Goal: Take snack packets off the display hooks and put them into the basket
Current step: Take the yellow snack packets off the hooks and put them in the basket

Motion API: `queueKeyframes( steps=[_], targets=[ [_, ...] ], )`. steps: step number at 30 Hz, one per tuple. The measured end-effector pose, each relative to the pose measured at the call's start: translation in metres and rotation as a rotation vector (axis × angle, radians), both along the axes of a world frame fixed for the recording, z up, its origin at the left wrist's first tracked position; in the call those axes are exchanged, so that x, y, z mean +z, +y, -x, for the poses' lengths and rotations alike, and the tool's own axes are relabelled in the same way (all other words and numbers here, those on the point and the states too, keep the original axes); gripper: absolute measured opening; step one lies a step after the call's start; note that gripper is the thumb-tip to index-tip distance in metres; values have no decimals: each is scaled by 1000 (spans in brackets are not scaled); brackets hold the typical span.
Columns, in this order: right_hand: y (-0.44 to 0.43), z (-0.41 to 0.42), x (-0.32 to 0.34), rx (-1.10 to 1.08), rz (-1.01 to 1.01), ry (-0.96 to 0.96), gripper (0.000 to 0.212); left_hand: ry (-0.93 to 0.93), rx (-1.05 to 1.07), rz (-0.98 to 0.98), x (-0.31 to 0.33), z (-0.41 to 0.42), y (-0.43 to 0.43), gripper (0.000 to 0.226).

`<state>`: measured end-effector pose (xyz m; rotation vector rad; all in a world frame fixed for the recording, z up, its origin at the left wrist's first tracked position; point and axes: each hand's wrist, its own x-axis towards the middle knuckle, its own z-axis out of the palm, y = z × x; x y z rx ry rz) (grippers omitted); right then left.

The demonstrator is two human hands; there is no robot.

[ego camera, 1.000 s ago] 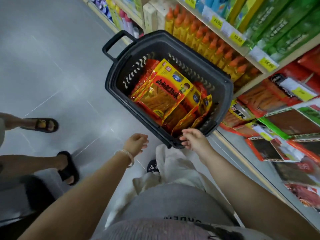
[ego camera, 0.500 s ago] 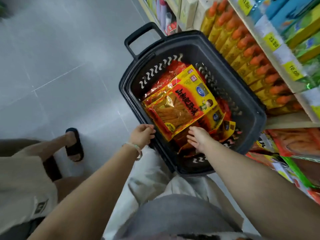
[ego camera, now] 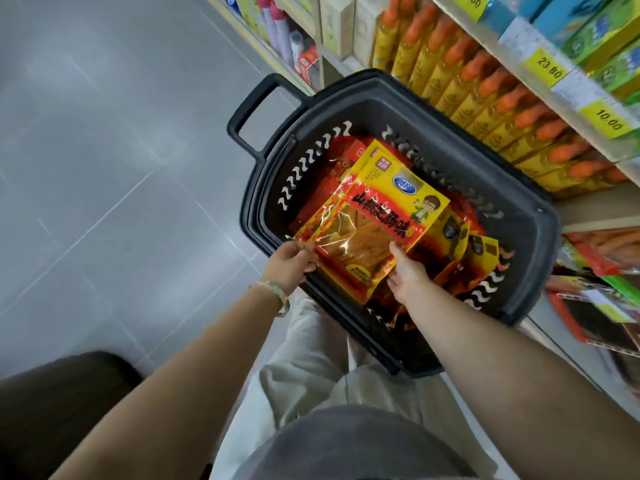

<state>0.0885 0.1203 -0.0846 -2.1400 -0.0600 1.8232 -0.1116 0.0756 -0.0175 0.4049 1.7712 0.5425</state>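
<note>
A dark plastic basket stands on the floor in front of me and holds several red and yellow snack packets. The top packet is yellow with a red band and a clear window, and lies flat on the pile. My left hand pinches its near left corner at the basket's rim. My right hand grips its near edge, thumb lying on top. More snack packets hang on the display at the lower right.
Shelves run along the right, with rows of yellow bottles with orange caps and yellow price tags. Grey tiled floor spreads to the left. The basket's handle points away. A dark object sits at the lower left.
Both hands moved forward from the basket's near rim onto the top packet and took hold of it. The view shifted closer, and the other person's sandalled feet left the frame.
</note>
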Motion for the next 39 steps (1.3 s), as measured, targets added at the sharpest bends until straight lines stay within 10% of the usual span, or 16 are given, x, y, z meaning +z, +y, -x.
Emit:
queueKeyframes(
  steps=[9, 15, 20, 27, 35, 39],
  targets=[
    [-8, 18, 25, -61, -335, -41, 56, 46, -245, -49, 2, 39, 56, 23],
    [-11, 16, 56, -65, -407, 195, 23, 80, -474, 14, 6, 43, 92, 76],
    [-6, 19, 61, 20, -341, 151, 31, -126, -488, 51, 7, 37, 102, 34],
    [-41, -31, 38, 125, -347, -609, 27, -256, -320, -3, -9, 20, 94, 19],
    [-55, -47, 5, 457, 17, -426, 80, -141, -262, -45, -16, 33, 83, 18],
    [-44, -48, -3, 626, 23, -516, 59, -131, -231, -16, -17, 37, 79, 23]
  ],
)
